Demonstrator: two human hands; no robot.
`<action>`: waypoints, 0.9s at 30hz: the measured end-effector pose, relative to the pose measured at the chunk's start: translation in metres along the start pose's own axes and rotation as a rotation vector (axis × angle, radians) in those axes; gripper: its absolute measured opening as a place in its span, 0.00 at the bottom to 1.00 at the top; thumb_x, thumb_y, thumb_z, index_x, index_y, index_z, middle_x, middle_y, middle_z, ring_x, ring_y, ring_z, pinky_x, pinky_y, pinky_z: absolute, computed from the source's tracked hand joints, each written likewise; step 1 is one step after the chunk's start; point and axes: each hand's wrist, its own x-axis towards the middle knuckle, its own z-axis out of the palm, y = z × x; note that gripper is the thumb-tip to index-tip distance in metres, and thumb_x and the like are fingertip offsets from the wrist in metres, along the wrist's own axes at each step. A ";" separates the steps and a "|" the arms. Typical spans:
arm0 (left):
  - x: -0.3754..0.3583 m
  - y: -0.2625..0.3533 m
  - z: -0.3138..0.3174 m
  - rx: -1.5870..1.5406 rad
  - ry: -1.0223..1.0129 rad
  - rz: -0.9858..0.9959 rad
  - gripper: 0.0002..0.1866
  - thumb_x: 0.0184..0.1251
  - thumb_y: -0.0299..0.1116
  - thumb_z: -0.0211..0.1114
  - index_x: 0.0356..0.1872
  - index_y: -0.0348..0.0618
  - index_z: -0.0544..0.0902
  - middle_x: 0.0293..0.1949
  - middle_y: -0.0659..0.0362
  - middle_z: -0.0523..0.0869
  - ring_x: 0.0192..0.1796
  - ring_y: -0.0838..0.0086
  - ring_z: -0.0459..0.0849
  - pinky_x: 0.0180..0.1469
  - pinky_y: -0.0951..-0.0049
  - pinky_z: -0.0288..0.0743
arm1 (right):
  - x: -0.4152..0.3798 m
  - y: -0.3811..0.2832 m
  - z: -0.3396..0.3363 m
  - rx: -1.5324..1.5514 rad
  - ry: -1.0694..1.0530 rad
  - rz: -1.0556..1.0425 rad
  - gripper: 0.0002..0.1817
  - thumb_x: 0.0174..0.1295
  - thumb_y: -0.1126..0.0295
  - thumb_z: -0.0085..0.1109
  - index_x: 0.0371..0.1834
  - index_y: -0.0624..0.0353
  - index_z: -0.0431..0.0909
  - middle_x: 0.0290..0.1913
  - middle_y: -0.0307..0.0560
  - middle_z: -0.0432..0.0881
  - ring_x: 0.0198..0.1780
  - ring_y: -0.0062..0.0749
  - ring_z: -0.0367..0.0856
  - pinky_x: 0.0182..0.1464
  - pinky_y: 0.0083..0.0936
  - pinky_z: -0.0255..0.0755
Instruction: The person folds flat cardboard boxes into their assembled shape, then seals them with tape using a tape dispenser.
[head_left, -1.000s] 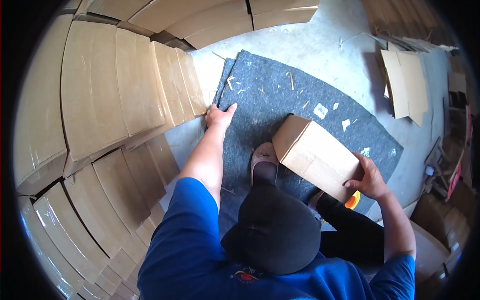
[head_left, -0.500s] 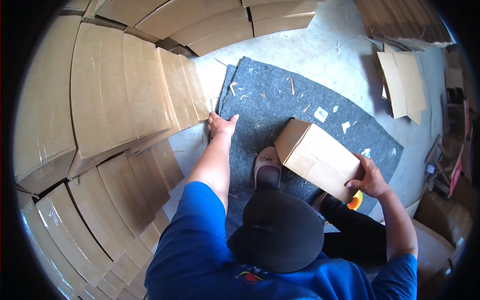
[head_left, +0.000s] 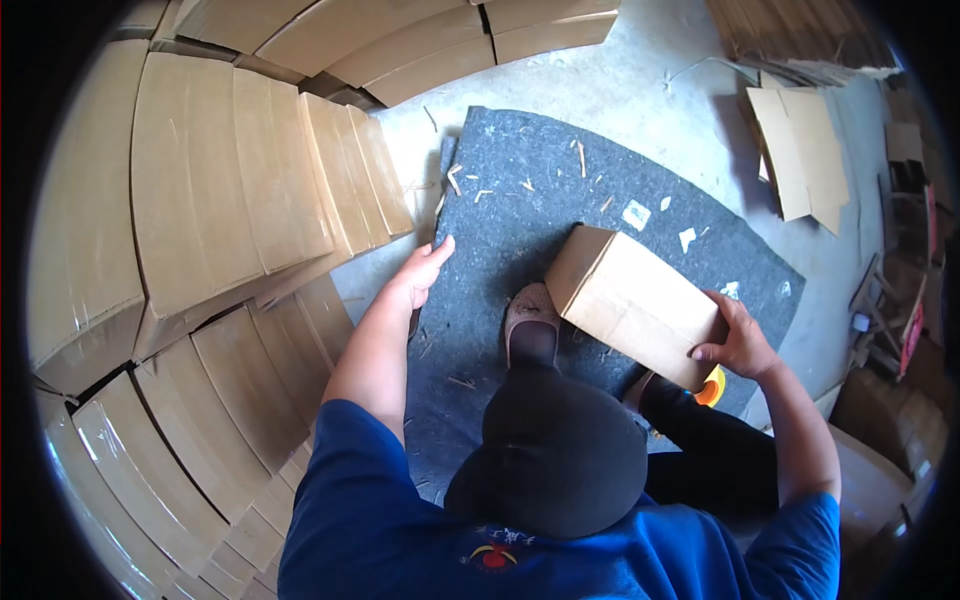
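On the dark mat (head_left: 520, 215), half-open fingers of the right hand (head_left: 742, 345) steady a carton (head_left: 640, 308) by one end while the left hand (head_left: 420, 272) curls at the mat's edge, hold unclear; pulling would need a firm pinch

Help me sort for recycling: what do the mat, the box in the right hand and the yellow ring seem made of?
The mat seems to be dull felt or similar, from its fuzzy, speckled grey surface. The box looks like matte cardboard: brown, flat panels, folded edges. The yellow ring may be smooth plastic, judging by its bright colour, but it is partly hidden.
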 end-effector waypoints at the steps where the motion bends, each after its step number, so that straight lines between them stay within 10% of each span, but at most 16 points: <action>1: -0.004 -0.006 0.005 -0.114 -0.115 -0.036 0.35 0.72 0.60 0.60 0.67 0.42 0.72 0.63 0.52 0.80 0.65 0.60 0.77 0.65 0.51 0.72 | 0.000 0.000 0.001 0.013 -0.001 0.011 0.54 0.40 0.52 0.84 0.73 0.50 0.65 0.59 0.52 0.76 0.63 0.47 0.73 0.69 0.41 0.66; 8: 0.009 -0.072 0.080 -0.176 -0.323 -0.485 0.27 0.74 0.53 0.61 0.58 0.38 0.80 0.53 0.50 0.87 0.52 0.59 0.86 0.59 0.54 0.78 | -0.005 0.006 0.004 -0.012 -0.013 0.005 0.55 0.39 0.51 0.84 0.73 0.52 0.65 0.61 0.54 0.75 0.65 0.48 0.72 0.70 0.41 0.66; 11: -0.032 -0.028 0.109 0.902 0.563 0.437 0.25 0.66 0.32 0.68 0.63 0.39 0.75 0.54 0.47 0.85 0.60 0.61 0.82 0.65 0.65 0.73 | -0.005 0.007 0.003 0.033 0.000 -0.007 0.55 0.39 0.51 0.84 0.73 0.52 0.65 0.62 0.55 0.75 0.66 0.49 0.72 0.70 0.41 0.66; 13: -0.001 -0.027 0.099 0.754 0.341 0.839 0.27 0.67 0.33 0.67 0.67 0.46 0.74 0.64 0.46 0.78 0.69 0.62 0.75 0.69 0.68 0.68 | -0.007 0.002 0.002 0.008 -0.010 0.024 0.55 0.39 0.51 0.84 0.73 0.52 0.64 0.62 0.55 0.75 0.67 0.49 0.71 0.71 0.42 0.65; 16: 0.001 0.018 0.124 0.110 -0.006 0.370 0.39 0.68 0.48 0.67 0.74 0.38 0.65 0.72 0.42 0.70 0.74 0.57 0.68 0.73 0.66 0.62 | -0.009 0.001 0.004 -0.035 0.001 -0.024 0.54 0.41 0.52 0.84 0.72 0.54 0.65 0.59 0.55 0.75 0.64 0.48 0.72 0.69 0.41 0.66; 19: -0.004 0.049 0.144 0.747 0.205 0.488 0.60 0.48 0.59 0.79 0.77 0.37 0.58 0.74 0.40 0.64 0.77 0.57 0.63 0.74 0.64 0.62 | -0.012 -0.003 0.006 -0.111 0.016 -0.073 0.54 0.40 0.52 0.84 0.72 0.54 0.65 0.59 0.55 0.75 0.63 0.50 0.72 0.69 0.42 0.66; 22: 0.031 0.055 0.156 0.675 -0.304 0.322 0.41 0.46 0.43 0.78 0.64 0.38 0.76 0.58 0.42 0.83 0.62 0.58 0.81 0.63 0.66 0.73 | -0.013 -0.006 0.004 -0.085 0.006 -0.048 0.55 0.38 0.51 0.84 0.72 0.54 0.65 0.63 0.54 0.74 0.65 0.50 0.70 0.70 0.43 0.64; 27: 0.013 0.041 0.158 0.286 -0.398 0.346 0.25 0.48 0.29 0.68 0.53 0.41 0.82 0.40 0.54 0.85 0.44 0.67 0.83 0.53 0.67 0.77 | -0.038 0.031 0.021 -0.070 -0.004 -0.133 0.61 0.31 0.48 0.85 0.73 0.55 0.63 0.71 0.56 0.68 0.70 0.55 0.66 0.74 0.43 0.61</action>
